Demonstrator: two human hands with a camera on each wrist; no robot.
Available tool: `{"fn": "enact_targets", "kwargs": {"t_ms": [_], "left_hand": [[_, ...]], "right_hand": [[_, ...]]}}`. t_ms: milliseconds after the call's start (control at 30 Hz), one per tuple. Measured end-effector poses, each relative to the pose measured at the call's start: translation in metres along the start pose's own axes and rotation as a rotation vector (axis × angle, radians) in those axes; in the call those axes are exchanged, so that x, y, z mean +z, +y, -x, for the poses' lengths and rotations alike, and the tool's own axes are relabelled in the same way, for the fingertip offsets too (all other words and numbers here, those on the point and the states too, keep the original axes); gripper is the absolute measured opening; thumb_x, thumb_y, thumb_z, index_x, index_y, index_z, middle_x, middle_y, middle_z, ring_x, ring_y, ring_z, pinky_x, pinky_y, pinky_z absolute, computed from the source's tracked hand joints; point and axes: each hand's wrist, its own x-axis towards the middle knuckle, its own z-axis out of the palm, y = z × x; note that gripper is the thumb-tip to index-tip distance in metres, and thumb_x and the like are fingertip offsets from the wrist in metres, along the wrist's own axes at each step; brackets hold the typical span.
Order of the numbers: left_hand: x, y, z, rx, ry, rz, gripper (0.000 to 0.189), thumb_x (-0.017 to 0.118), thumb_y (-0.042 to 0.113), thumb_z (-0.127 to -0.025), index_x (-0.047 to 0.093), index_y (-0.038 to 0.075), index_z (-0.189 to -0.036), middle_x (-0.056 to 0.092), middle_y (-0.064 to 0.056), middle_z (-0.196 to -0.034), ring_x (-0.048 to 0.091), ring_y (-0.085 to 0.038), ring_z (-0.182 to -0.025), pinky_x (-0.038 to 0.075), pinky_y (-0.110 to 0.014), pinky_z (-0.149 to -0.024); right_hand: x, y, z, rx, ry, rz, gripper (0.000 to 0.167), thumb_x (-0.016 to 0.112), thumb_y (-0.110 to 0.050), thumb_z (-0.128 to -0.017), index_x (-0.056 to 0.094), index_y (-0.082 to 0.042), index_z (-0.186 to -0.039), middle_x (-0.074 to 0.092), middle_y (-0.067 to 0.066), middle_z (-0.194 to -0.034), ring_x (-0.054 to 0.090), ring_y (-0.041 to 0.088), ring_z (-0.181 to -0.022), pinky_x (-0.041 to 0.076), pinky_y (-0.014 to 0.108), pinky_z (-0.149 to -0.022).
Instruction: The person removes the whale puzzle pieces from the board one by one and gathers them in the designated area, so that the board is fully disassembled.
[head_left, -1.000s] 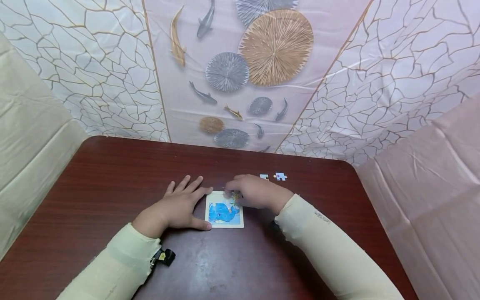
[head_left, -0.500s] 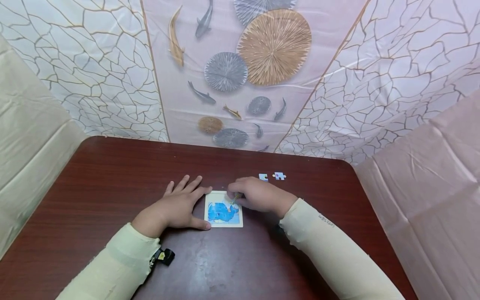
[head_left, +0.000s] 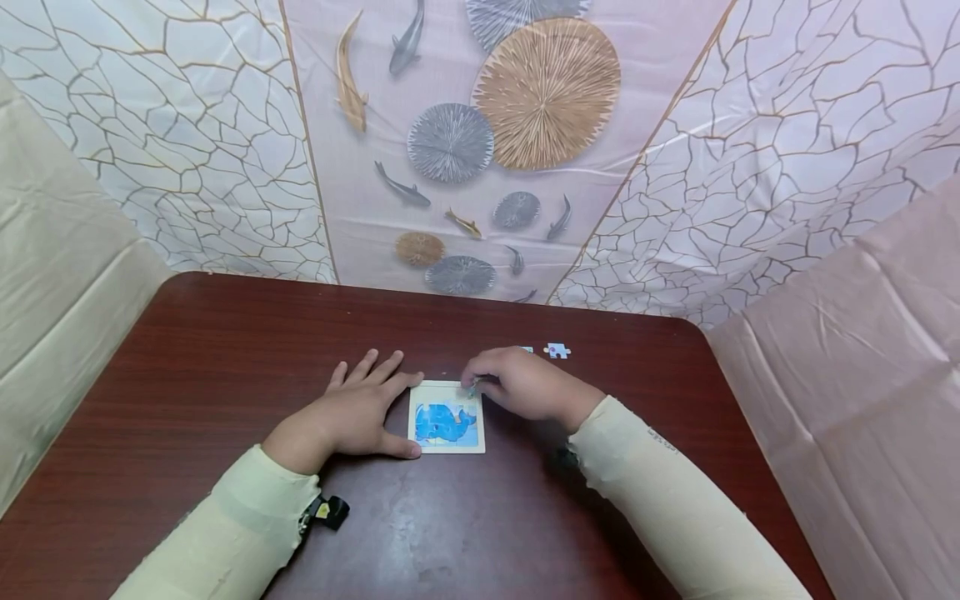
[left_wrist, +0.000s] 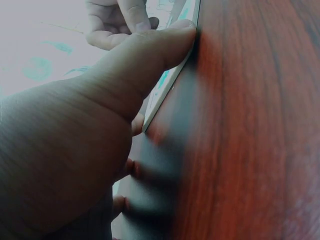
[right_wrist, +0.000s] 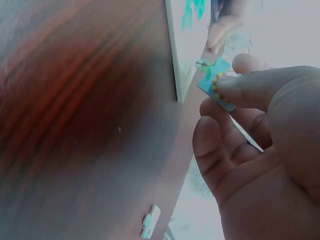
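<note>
1 square, cream-framed puzzle board (head_left: 452,451), pictured with a blue whale-like shape, lies flat on the table (head_left: 427,525). By its far right corner, the right hand (head_left: 525,383) pinches 1 small pale-blue jigsaw piece (right_wrist: 208,84), yellow-and-red marked, seemingly clear of the board.

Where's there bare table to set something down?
Free: near middle of the table, between the sleeves; left of the left hand; right of the loose puzzle pieces. Crowded: around the puzzle tray, between that hand and the right hand.
</note>
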Motion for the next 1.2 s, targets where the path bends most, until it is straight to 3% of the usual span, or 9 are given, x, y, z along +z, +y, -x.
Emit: {"fn": "enact_targets", "kwargs": {"t_ms": [200, 333, 467, 733, 1200], "left_hand": [[0.000, 0.000, 0.000, 0.000, -0.001, 0.001, 0.113, 0.087, 0.079, -0.082, 0.042, 0.034, -0.175, 0.016, -0.011, -0.191, 0.006, -0.051, -0.176, 0.007, -0.085, -0.131], [0.000, 0.000, 0.000, 0.000, -0.003, 0.003, 0.113, 0.087, 0.079, -0.083, 0.042, 0.034, -0.175, 0.016, -0.010, -0.191, 0.005, -0.050, -0.176, 0.006, -0.085, -0.131], [0.001, 0.000, 0.000, 0.000, -0.002, 0.000, 0.113, 0.087, 0.079, -0.082, 0.042, 0.034, -0.176, 0.015, -0.010, -0.191, 0.005, -0.050, -0.176, 0.006, -0.085, -0.131], [0.000, 0.001, 0.001, 0.001, -0.002, -0.002, 0.113, 0.088, 0.078, -0.083, 0.042, 0.033, -0.176, 0.016, -0.011, -0.191, 0.006, -0.051, -0.176, 0.007, -0.085, -0.131], [0.000, 0.001, 0.001, 0.007, -0.001, 0.001, 0.113, 0.088, 0.078, -0.083, 0.042, 0.032, -0.176, 0.016, -0.012, -0.190, 0.006, -0.051, -0.176, 0.007, -0.086, -0.131]], "right_hand": [[-0.007, 0.006, 0.007, 0.108, 0.021, -0.001, 0.028, 0.070, -0.005, -0.109, 0.081, -0.020, -0.130, 0.082, -0.008, -0.123, 0.076, 0.008, -0.113, 0.064, 0.039, -0.104], [-0.012, 0.015, 0.014, 0.181, 0.053, 0.005, 0.021, 0.073, -0.011, -0.109, 0.078, -0.020, -0.127, 0.082, -0.008, -0.115, 0.076, 0.007, -0.106, 0.065, 0.038, -0.099], [-0.021, 0.025, 0.021, 0.190, 0.089, 0.030, 0.013, 0.075, -0.011, -0.109, 0.080, -0.017, -0.119, 0.080, -0.009, -0.109, 0.074, 0.009, -0.104, 0.064, 0.040, -0.099], [-0.040, 0.046, 0.039, 0.217, 0.160, 0.057, 0.019, 0.071, -0.004, -0.108, 0.084, -0.016, -0.115, 0.079, -0.003, -0.116, 0.072, 0.017, -0.111, 0.061, 0.043, -0.100], [-0.058, 0.095, 0.068, 0.507, 0.173, 0.055, 0.026, 0.058, -0.007, -0.111, 0.083, -0.012, -0.117, 0.079, 0.007, -0.121, 0.067, 0.026, -0.108, 0.055, 0.048, -0.099]]}}
